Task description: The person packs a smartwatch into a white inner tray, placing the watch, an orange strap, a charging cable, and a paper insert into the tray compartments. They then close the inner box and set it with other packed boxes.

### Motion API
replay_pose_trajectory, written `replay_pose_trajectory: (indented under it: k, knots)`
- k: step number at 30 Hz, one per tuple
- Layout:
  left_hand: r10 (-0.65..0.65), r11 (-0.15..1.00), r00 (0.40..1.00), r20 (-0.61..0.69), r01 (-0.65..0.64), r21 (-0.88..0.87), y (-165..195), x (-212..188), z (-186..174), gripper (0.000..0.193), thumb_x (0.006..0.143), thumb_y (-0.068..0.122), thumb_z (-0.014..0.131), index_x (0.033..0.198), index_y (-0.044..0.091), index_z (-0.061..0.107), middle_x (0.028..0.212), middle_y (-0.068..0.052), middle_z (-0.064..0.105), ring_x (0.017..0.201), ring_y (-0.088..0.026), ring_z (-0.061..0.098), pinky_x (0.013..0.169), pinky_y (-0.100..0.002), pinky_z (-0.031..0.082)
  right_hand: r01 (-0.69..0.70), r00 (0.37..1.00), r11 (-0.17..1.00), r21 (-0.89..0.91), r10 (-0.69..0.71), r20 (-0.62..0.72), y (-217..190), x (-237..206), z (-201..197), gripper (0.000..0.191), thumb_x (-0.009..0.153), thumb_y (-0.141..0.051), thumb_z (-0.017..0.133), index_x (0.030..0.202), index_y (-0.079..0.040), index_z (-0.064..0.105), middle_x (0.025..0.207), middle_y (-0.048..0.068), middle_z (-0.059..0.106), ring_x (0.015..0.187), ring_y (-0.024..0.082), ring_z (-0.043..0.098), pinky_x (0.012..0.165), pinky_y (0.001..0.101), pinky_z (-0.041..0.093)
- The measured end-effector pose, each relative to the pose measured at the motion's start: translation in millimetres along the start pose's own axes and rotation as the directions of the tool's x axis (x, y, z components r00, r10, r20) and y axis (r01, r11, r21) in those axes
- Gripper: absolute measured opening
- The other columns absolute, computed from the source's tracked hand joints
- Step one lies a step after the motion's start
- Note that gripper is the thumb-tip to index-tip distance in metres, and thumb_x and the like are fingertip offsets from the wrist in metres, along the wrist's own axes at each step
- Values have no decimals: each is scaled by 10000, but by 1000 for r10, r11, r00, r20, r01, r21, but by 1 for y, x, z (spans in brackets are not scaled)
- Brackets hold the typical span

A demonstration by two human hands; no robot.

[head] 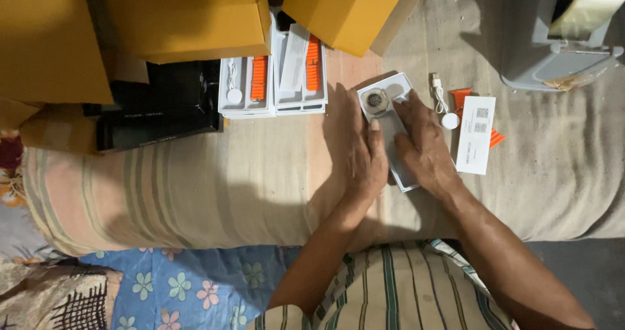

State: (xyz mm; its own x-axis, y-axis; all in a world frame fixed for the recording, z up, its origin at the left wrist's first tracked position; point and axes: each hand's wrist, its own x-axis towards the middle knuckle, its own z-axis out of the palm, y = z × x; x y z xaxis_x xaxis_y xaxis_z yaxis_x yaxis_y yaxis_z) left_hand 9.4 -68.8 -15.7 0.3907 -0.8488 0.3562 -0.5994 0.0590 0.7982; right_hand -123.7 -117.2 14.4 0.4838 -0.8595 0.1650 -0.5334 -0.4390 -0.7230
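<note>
Both hands rest flat on a white tray (398, 149) lying on the striped bedding (195, 187): the left hand (359, 149) presses beside the watch face (375, 100), the right hand (424, 141) covers the tray's other side. Just beyond lie a loose charging cable (443, 102), an orange strap (463, 97) and a white card (475, 135), not yet packed. Farther off, two filled trays (273, 86) sit finished beneath yellow cartons (189, 17).

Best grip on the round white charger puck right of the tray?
Probably pinch the round white charger puck across its rim from above: it lies flat on the striped cloth. Come from the lower side, since its white cable leaves the top and the right hand crowds the left.
</note>
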Motion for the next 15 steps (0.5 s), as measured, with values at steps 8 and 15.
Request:
replay_pose_trajectory:
  k: [8,15]
  knots:
    - [9,978,999,-47,-18,-207,-4,-7,3,623,1157,342,263,1638,-48,195,1726,-245,235,1635,-401,205,1345,-476,130,-35,999,992,120,31,35,-14,-11,-1,829,804,-56,530,1567,95,242,1571,297,405,1458,455,324,1222,489,247]
    - [-30,972,999,-34,21,-235,1,-12,-5,643,1142,394,200,1620,-25,300,1729,-238,237,1624,-381,208,1325,-465,153,-101,992,986,133,89,90,-24,-16,-11,844,766,-41,508,1571,46,270,1536,262,474,1457,438,356,1228,483,257]
